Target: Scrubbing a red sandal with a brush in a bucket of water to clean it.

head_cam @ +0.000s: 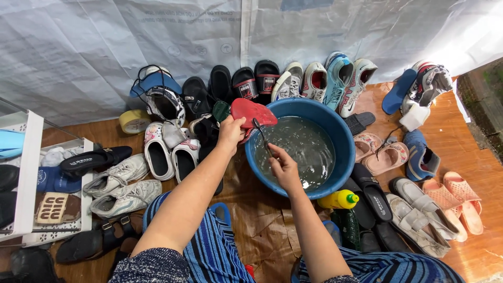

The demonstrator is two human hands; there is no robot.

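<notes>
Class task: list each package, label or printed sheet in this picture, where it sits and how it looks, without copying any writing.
Yellow bottle: lying beside the blue basin, green cap.
Dark green bottle: just below the yellow one.
Tape roll: left of the shoes, round, yellowish.
White plastic sheet: behind everything, faint grey print.

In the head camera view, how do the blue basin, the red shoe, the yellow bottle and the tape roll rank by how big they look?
Largest to smallest:
1. Blue basin, by far.
2. Red shoe, held in the left hand.
3. Yellow bottle and tape roll look alike in size; the bottle lies nearer the camera, so no ranking.
</notes>
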